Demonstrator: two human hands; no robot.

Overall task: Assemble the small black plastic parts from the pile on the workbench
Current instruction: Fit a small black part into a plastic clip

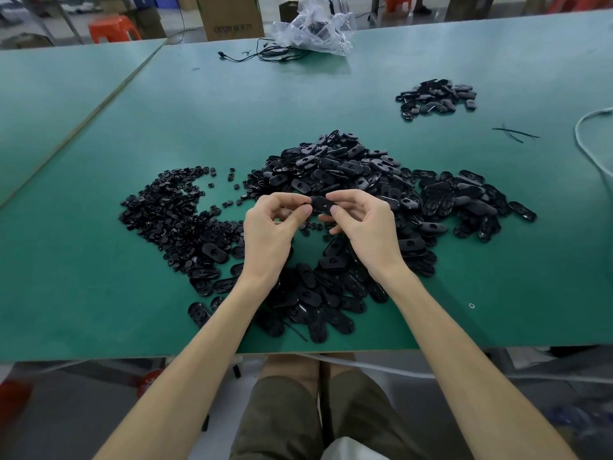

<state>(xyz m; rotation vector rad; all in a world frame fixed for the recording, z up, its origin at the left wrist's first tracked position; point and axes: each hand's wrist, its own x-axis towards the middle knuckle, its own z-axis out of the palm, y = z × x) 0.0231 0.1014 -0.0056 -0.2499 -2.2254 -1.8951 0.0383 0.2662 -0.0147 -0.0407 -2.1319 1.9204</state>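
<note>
Right hand (361,227) fingers pinch the oval shell (322,204); left hand (268,234) fingers pinch its left end. Hold your shell level above the counter (99,293), pressing squarely.

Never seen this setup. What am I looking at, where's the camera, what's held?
No machine: a person works bare-handed. The one picture comes from a head-worn camera looking down. The left hand and right hand pinch one black oval plastic part between them above the green workbench. Beneath lies a big pile of black oval shells; to its left, a pile of small round black pieces; far right, a smaller separate heap of black parts. A clear plastic bag sits at the far edge.
</note>
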